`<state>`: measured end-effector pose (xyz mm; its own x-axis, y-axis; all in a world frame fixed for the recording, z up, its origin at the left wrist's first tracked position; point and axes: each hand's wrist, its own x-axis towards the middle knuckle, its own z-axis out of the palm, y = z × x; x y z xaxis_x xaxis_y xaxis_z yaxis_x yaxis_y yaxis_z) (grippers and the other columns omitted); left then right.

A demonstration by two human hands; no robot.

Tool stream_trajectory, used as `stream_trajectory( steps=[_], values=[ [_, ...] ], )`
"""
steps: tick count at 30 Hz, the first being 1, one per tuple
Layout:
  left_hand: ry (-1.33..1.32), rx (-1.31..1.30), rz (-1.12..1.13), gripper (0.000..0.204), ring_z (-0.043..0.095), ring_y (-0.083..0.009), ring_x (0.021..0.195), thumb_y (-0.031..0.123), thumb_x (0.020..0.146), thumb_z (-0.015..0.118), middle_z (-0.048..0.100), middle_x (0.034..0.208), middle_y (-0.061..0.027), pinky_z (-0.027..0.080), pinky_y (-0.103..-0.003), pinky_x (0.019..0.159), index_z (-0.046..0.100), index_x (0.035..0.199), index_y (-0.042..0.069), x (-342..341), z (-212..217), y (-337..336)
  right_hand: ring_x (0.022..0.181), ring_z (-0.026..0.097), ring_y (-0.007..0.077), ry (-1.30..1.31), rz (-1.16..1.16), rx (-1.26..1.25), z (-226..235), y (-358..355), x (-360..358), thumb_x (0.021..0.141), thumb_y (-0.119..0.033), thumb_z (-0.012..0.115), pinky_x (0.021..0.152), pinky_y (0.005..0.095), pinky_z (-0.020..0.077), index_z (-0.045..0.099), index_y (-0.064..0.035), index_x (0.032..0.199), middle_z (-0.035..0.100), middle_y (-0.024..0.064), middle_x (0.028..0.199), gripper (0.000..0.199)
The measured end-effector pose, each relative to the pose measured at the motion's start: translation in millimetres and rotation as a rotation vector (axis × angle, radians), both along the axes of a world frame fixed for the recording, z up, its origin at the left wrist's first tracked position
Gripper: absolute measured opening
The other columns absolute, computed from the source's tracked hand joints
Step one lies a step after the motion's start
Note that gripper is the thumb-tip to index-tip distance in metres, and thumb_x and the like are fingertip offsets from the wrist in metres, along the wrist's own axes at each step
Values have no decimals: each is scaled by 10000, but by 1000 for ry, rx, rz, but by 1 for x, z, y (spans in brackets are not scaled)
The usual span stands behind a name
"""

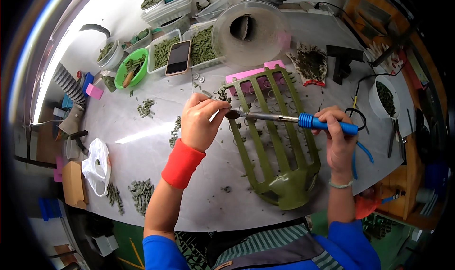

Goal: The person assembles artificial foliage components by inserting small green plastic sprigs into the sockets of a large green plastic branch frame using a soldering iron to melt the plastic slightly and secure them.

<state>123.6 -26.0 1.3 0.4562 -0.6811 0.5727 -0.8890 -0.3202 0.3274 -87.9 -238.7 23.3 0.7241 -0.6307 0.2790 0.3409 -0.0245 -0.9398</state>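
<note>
My right hand (337, 136) grips a soldering iron (303, 121) by its blue handle, the metal shaft pointing left. Its tip meets my left hand (201, 121), whose fingers pinch a small part at the upper left of a long olive-green slatted plastic frame (270, 142). The frame lies flat on the grey table (142, 142), its solid rounded end toward me. My left wrist wears a red sweatband. What the left fingers pinch is too small to tell.
Clear trays of green parts (166, 52) and a phone (178, 58) stand at the back, beside a round clear dish (249, 33) and a green bowl (130, 71). Loose green parts (141, 194) and a white plastic bag (97, 168) lie front left. A white bowl (385, 99) and pliers (393, 135) are at right.
</note>
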Motion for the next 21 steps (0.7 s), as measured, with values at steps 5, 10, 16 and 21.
stream_trajectory(
  steps=[5, 10, 16, 21],
  values=[
    [-22, 2, -23, 156, 555, -211, 784, 53, 705, 753, 685, 805, -15, 478, -308, 714, 708, 848, 95, 2, 2, 6, 688, 559, 155, -3, -20, -26, 13, 1, -16, 906, -100, 542, 616, 274, 473, 591, 20, 833, 593, 122, 872, 149],
    [579, -245, 212, 95, 594, -66, 790, 106, 878, 655, 656, 872, -6, 469, -235, 677, 651, 933, 29, 26, -7, 46, 690, 541, 156, 34, -52, 35, 15, 1, -29, 891, -143, 559, 580, 274, 465, 576, -3, 800, 574, 118, 858, 168],
    [224, 313, 196, 123, 613, -239, 704, 135, 837, 661, 651, 841, -89, 488, -328, 664, 661, 876, 19, 36, -41, 132, 710, 541, 156, 46, -17, 37, 16, 3, -28, 887, -163, 561, 560, 277, 472, 569, -15, 791, 563, 112, 850, 177],
    [437, 354, 504, 99, 608, -272, 729, 106, 819, 653, 631, 835, -115, 483, -354, 650, 663, 872, 23, 43, -39, 135, 722, 545, 154, 41, -7, 24, 17, 4, -29, 887, -160, 560, 544, 276, 476, 571, -21, 798, 562, 107, 855, 166]
  ],
)
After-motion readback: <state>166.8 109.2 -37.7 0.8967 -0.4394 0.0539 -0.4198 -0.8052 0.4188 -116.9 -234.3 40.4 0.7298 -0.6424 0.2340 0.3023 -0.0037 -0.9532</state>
